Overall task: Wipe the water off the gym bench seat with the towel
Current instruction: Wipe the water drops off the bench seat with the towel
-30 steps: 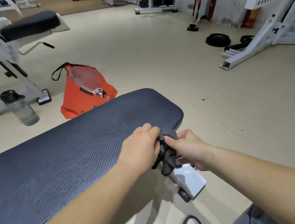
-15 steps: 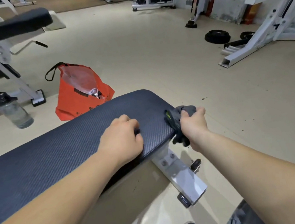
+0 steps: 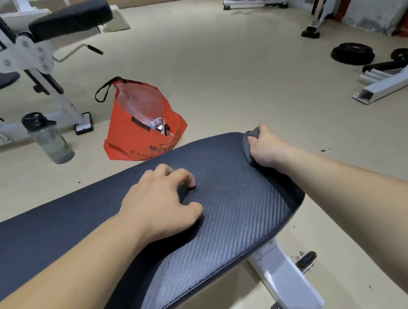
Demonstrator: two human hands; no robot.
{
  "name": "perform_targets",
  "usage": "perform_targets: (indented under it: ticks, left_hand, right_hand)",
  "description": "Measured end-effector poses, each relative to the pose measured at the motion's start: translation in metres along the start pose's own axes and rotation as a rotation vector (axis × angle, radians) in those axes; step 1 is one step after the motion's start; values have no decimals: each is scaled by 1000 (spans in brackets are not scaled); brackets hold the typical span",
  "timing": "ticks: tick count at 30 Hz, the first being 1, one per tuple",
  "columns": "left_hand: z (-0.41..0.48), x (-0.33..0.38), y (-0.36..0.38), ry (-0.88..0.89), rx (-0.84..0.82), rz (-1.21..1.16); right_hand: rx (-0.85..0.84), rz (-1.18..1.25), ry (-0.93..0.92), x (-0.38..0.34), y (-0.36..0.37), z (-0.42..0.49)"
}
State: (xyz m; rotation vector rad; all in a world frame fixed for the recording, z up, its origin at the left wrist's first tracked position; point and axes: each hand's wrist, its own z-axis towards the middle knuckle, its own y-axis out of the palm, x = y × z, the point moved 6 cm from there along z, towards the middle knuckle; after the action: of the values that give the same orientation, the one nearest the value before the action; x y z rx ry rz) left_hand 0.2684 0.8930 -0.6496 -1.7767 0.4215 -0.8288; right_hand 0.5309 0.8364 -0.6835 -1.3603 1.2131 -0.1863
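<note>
A: Status?
B: Early, I'd say. The right hand (image 3: 266,147) grips the bunched towel (image 3: 246,141) at the rounded end of the bench seat (image 3: 232,215). Most of the seat is left to wipe. No water visible.
A: Other hand? Orientation?
B: The left hand (image 3: 162,202) holds nothing, bent fingertips resting on the seat. Long axis runs left-right, rounded end pointing right.

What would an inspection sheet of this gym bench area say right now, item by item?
Surface: bench seat, dark textured pad; no water can be made out.
Job's things: towel, grey, bunched at the seat's far right end.
Clutter: orange bag and water bottle on the floor beyond the bench.
Grippers: left hand rests on the seat, fingers loosely curled, holding nothing; right hand grips the towel.
Cables: nothing seen on or by the bench.
Surroundings: white machine frames, weight plates on the floor.
</note>
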Motion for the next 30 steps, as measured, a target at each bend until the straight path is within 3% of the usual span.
perform_targets:
  ticks: [7,11,18,30]
  left_hand:
    - [-6,-36,-17,25,117,-308]
    - [-36,-85,-39,0,297,-234]
    - [-126,-179,-61,-134,385,-116]
    - [-284,-343,-89,-536,488,-91]
  right_hand:
    - [-105,-304,-217,-83,31,32]
    - [-180,-500,-400,-141,74,3]
    - [-241,-546,-708,-244,180,-96]
    - [-238,-551,-915,-398,340,-259]
